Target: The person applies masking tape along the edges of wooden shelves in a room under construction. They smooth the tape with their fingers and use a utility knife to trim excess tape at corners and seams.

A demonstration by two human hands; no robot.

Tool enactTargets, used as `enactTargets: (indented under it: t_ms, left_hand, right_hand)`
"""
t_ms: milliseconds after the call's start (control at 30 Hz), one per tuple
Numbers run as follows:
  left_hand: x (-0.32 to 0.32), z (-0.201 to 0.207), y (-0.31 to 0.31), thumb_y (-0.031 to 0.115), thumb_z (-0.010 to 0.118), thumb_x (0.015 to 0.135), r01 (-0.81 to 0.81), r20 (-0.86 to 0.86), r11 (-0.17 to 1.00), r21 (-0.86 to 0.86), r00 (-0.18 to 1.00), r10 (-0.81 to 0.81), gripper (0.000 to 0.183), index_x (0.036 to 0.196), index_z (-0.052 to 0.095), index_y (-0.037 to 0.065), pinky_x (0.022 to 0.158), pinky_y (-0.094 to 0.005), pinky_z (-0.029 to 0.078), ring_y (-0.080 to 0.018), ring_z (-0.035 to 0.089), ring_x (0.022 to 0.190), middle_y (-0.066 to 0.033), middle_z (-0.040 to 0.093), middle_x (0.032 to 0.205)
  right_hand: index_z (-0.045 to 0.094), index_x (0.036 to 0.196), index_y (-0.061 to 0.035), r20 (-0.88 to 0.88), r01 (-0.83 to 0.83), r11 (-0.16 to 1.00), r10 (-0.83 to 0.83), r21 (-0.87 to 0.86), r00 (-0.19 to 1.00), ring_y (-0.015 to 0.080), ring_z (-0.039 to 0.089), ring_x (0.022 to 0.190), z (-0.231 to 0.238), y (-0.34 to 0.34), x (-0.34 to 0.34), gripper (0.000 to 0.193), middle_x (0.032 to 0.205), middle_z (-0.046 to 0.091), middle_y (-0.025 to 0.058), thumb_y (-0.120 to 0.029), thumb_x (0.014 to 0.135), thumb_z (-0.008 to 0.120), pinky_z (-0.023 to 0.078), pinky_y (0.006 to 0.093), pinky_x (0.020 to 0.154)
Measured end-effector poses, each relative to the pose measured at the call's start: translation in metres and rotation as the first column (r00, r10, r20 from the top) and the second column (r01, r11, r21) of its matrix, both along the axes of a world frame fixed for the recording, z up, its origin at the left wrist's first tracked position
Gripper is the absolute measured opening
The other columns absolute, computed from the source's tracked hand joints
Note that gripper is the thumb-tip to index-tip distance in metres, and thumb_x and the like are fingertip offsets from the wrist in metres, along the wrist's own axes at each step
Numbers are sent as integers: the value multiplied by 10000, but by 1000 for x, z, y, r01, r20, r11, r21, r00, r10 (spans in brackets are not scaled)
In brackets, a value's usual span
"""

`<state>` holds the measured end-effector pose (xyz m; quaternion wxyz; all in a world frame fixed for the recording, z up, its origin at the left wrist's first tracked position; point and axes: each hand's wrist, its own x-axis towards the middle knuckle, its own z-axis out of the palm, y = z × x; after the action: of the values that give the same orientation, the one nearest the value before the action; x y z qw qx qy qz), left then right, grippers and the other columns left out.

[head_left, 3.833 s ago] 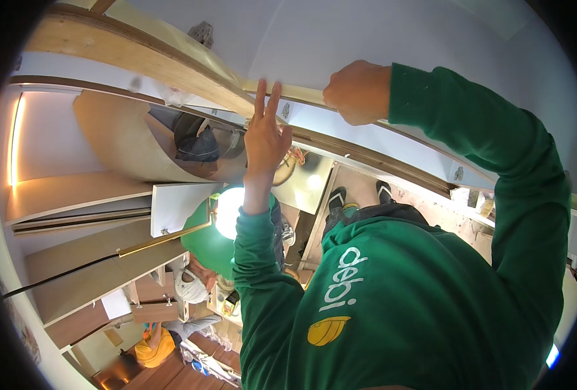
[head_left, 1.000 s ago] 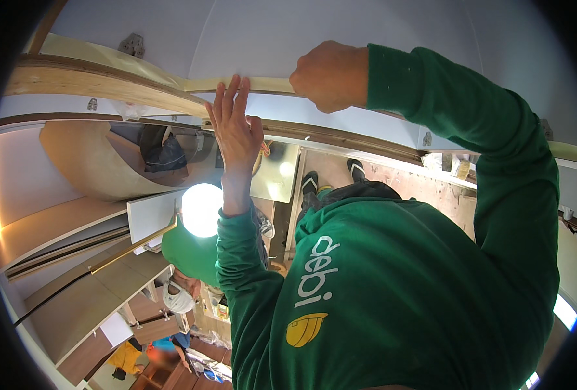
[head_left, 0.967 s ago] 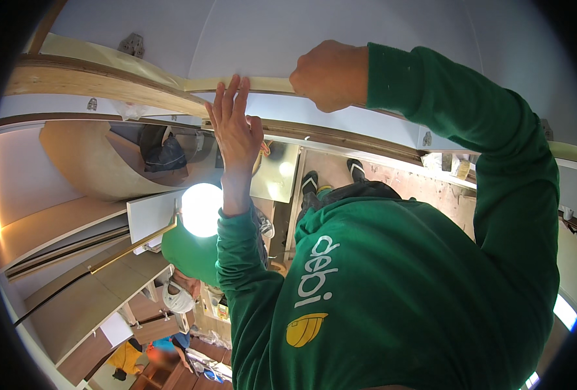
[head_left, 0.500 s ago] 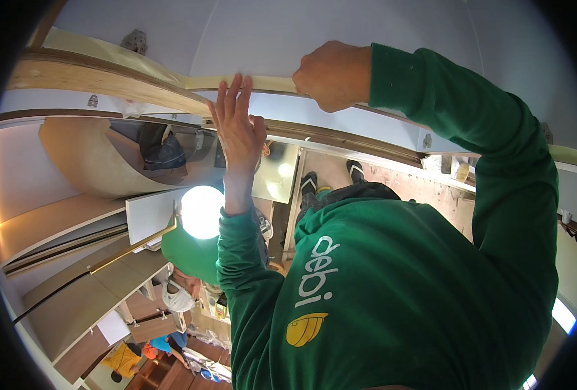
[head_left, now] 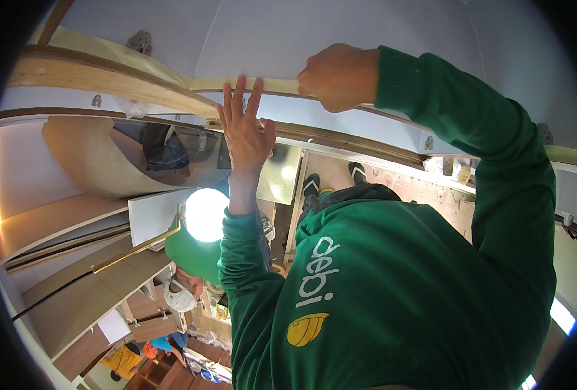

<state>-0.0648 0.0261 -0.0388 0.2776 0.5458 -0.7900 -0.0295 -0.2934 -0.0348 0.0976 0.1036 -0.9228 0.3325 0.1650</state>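
Note:
A pale yellow strip (head_left: 278,85) runs along the edge of a light grey panel (head_left: 256,39) above me. My left hand (head_left: 246,140) is open, its fingers spread and the tips laid against the strip where it meets a plywood board (head_left: 106,81). Further right, my right hand (head_left: 340,77) is closed in a fist at the strip's edge. The curled fingers hide whatever is in it. Between the two hands the strip lies in plain sight.
Metal hinges (head_left: 140,43) sit on the grey panel. A glowing round lamp (head_left: 206,214) hangs below my left forearm. Beneath it, a person with a white cap (head_left: 180,298) is near cabinets. Another person in a yellow shirt (head_left: 122,361) is farther off.
The fingers of my left hand have spread wider, and that hand has shifted slightly right. My right fist stays at the strip, a little farther right in the picture.

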Motion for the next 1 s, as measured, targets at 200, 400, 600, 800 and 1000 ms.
enactTargets:
  t_ms: [200,400,600,800,1000]
  left_hand:
    - [1,3,1,13,602,803,23,-40,1000,17,999,-22,822,1583,464,236,1210,-730,227,-448,227,1566,-139,350,1658]
    - [-1,6,2,7,598,816,13,-38,1000,25,999,-12,814,1584,460,241,1215,-725,222,-434,221,1573,-127,349,1661]
    - [-3,6,4,1,588,810,10,-40,1000,29,999,-8,825,1586,456,245,1223,-721,208,-427,206,1580,-122,345,1664]
    - [-3,4,5,-1,583,804,14,-59,1000,24,998,-12,831,1589,453,239,1227,-721,194,-425,196,1584,-124,343,1664]
    - [-2,1,4,1,585,800,11,-47,1000,25,999,-10,833,1589,456,237,1225,-724,192,-426,193,1585,-128,341,1664]
  right_hand:
    - [747,1263,-112,-21,41,998,-40,53,999,374,716,773,9,2,-6,523,829,726,180,3,788,563,597,471,720]
    - [759,1225,-111,-66,46,998,-44,32,997,365,726,790,9,4,0,488,841,732,175,-7,786,572,606,465,732]
    - [781,1122,-95,-57,23,1000,-24,-14,998,366,725,762,1,4,1,405,820,736,174,-5,777,589,611,465,713]
    - [788,1120,-99,-61,11,999,-13,-31,998,365,728,762,1,6,3,409,827,740,177,-1,771,599,611,462,711]
    - [784,1177,-104,-57,37,999,-37,-4,998,370,735,790,1,5,3,459,867,754,181,1,774,593,614,459,746]
